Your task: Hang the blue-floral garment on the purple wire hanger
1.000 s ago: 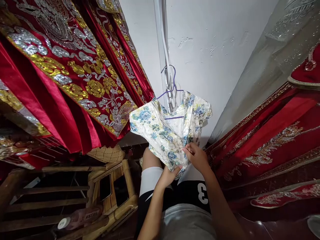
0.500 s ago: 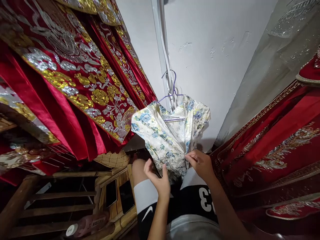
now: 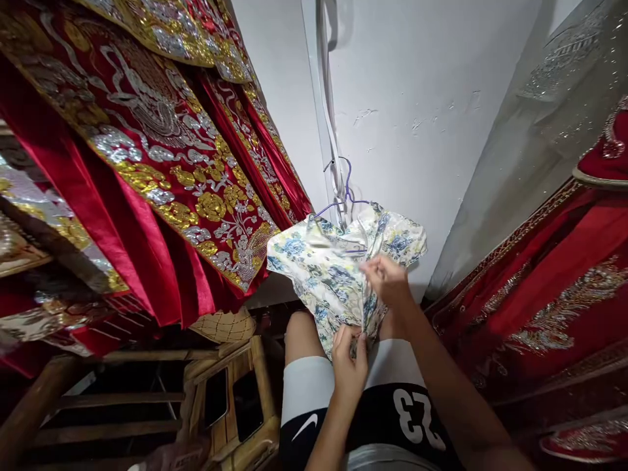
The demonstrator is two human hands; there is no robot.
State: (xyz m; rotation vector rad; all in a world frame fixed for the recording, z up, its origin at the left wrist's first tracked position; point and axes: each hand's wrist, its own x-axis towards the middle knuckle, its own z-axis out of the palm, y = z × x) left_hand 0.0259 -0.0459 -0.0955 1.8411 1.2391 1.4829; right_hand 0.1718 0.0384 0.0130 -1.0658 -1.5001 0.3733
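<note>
The left hand [image 3: 350, 366] pinches the lower front edge of the floral blouse [image 3: 330, 271]; the right hand [image 3: 391, 281] slants in higher, fingertips blurred, grip unclear. The blouse hangs on a purple hanger [image 3: 348, 175], a red garment [image 3: 210, 203] just beside one sleeve, a white wall [image 3: 417, 65] behind.

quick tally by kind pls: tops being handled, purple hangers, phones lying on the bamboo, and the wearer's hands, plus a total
short-sleeved floral top: 1
purple hanger: 1
phones on the bamboo: 2
hands, left and right: 2
total: 6
</note>
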